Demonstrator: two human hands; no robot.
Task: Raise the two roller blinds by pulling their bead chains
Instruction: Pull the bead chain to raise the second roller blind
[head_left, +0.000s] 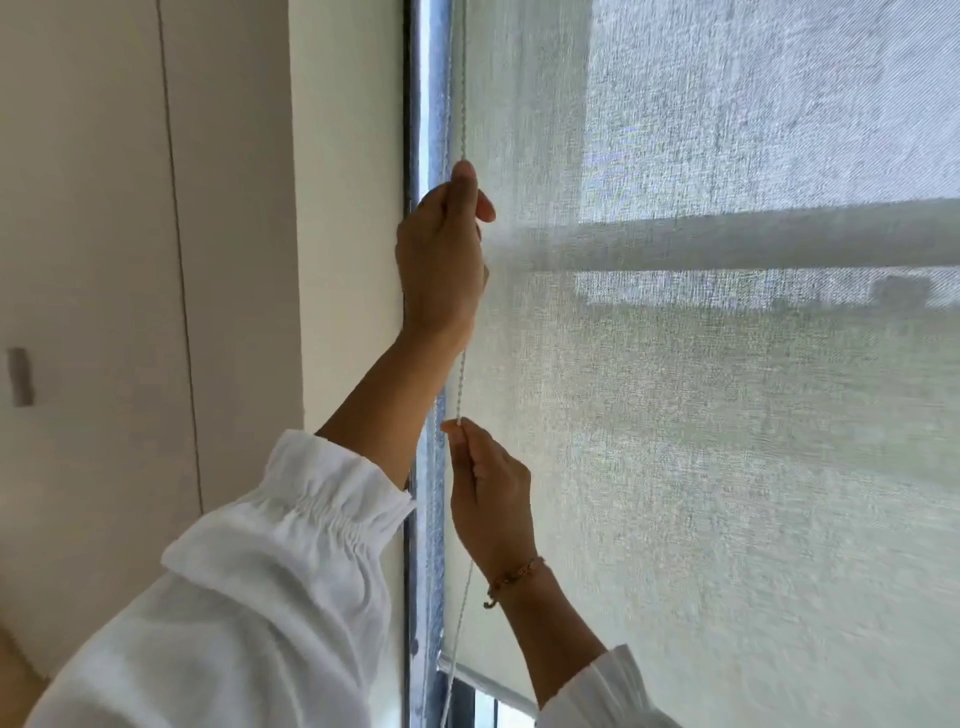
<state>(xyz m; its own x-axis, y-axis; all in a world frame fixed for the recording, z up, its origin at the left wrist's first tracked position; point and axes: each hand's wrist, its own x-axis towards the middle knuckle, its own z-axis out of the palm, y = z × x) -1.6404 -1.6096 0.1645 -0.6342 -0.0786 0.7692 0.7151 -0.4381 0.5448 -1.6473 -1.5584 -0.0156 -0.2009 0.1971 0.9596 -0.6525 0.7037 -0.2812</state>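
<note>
Two hands on one bead chain (461, 379) at the left edge of a roller blind (727, 415). Left hand (441, 260) is the upper one, arm stretched up, fingers curled round the chain in a closed fist, thumb tip poking out to the right over the fabric. Right hand (491, 499) is lower, just below the left forearm, thumb and forefinger pressed together pinching the chain at its top end. Chain runs straight up from the left fist alongside the blind edge, taut between the two hands, then hangs down past the right wrist toward the bottom of frame. A second strand sits just left of it against the dark window frame (413, 104).

Blind fabric is pale, sheer, covers most of the window; a horizontal bar shows through it as a blurred band. Bottom rail (483, 683) of the blind is visible low down, tilted in this view, with a strip of uncovered glass beneath it.

Both arms wear white sleeves (270, 571) with gathered cuffs. Right wrist has a thin beaded bracelet (514, 577). White wall (343, 208) left of the window, then a cupboard door (93, 260) with a small handle.
</note>
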